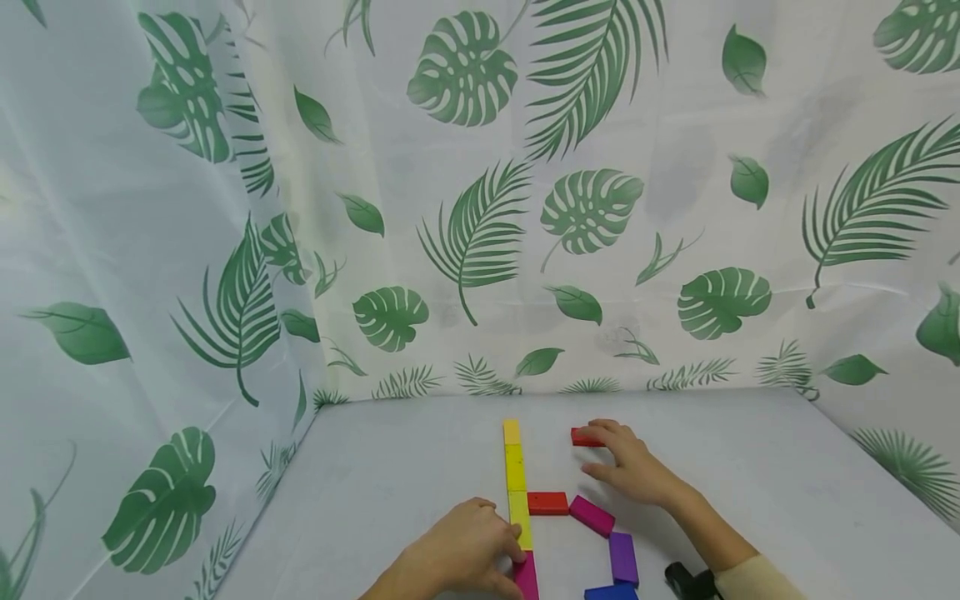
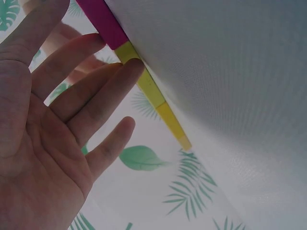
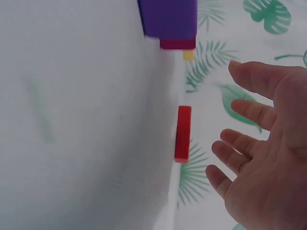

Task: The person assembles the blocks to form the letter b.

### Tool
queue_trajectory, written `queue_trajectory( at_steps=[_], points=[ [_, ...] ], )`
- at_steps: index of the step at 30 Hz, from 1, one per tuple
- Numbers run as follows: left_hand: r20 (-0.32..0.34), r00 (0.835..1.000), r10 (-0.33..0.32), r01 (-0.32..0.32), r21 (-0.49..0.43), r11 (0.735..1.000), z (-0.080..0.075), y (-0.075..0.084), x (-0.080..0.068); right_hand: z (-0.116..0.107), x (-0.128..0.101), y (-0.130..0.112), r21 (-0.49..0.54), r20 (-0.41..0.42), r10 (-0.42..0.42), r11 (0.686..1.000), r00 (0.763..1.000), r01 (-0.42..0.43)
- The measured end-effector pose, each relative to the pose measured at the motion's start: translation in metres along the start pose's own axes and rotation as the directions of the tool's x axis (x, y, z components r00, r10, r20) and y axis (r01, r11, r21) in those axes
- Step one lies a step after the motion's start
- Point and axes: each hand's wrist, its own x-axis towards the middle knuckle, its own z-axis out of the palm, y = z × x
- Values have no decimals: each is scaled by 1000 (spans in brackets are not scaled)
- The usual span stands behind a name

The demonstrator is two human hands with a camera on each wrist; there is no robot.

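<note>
A straight line of yellow blocks continues toward me into a magenta block. At that joint my left hand rests its fingertips along the line's side; the left wrist view shows the fingers lightly bent, with the palm holding nothing. Off to the right, a lone red block lies near the far side, and my right hand hovers over its right end. Its fingers are spread and apart from the red block in the right wrist view. The hand partly hides that block in the head view.
From the yellow line a second red block sticks out to the right. A tilted magenta block, a purple block and a blue block curve back from it. A black object sits by the right forearm. Leaf-patterned sheeting encloses the white table.
</note>
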Motion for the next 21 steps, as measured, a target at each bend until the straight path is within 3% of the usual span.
queue_trajectory(
  at_steps=[6,13,21],
  points=[
    [-6,1000,3,-3,-10,1000,1,0,0,0,10,12,44,-20,46,998,999,-45],
    [-16,1000,14,-14,5,1000,1,-1,-1,5,26,20,101,27,164,981,986,-166],
    [-6,1000,1,-1,-6,1000,1,-1,0,10,37,29,77,25,170,982,985,-172]
  ],
)
